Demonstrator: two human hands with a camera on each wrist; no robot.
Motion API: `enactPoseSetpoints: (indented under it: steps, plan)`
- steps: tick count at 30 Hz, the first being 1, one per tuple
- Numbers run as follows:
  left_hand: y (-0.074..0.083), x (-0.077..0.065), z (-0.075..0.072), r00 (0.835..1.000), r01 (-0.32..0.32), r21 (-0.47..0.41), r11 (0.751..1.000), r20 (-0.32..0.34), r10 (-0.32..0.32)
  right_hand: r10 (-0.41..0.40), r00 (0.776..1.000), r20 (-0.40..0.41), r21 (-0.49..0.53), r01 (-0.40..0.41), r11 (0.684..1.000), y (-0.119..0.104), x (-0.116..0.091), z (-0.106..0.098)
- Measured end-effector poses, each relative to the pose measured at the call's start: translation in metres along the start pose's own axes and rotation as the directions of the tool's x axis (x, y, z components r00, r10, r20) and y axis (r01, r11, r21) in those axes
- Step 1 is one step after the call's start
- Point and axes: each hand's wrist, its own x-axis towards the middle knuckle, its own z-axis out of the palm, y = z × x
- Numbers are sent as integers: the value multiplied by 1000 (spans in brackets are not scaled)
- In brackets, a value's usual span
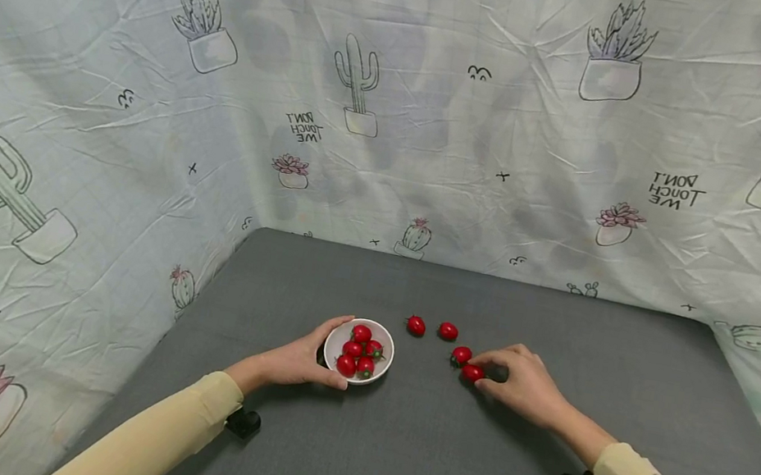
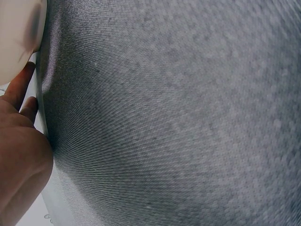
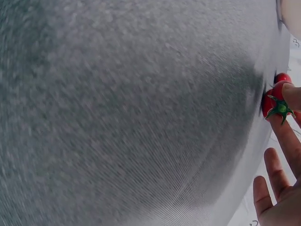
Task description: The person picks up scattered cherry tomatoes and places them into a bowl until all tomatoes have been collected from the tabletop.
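Observation:
A small white bowl [image 1: 386, 365] holds several red cherry tomatoes [image 1: 352, 348]. My left hand [image 1: 294, 358] grips the bowl from its left side, thumb at the near rim and fingers at the far rim. In the left wrist view, part of the bowl's pale wall [image 2: 19, 37] shows above the fingers. To the right of the bowl, my right hand [image 1: 527, 387] pinches a cherry tomato [image 1: 473, 373] between thumb and index finger, low at the table. The green calyx of this tomato [image 3: 277, 100] faces the right wrist camera.
Three other cherry tomatoes lie on the grey table [image 1: 388, 471]: one [image 1: 461, 356] close beside the pinched one, and two [image 1: 415, 325] [image 1: 448, 331] farther back. A white cloth [image 1: 401, 108] printed with potted cacti hangs behind and at the sides.

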Motion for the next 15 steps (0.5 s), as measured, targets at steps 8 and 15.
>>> enactPoseSetpoints:
  steps: [8,15]
  plan:
    - [0,0,0,1000,8,10,1000,3,-8,-45,999,-6,13,45,999,-1,1,-9]
    - [-2,0,0,1000,15,25,1000,-4,-15,-39,999,-5,26,40,999,-9,8,-16]
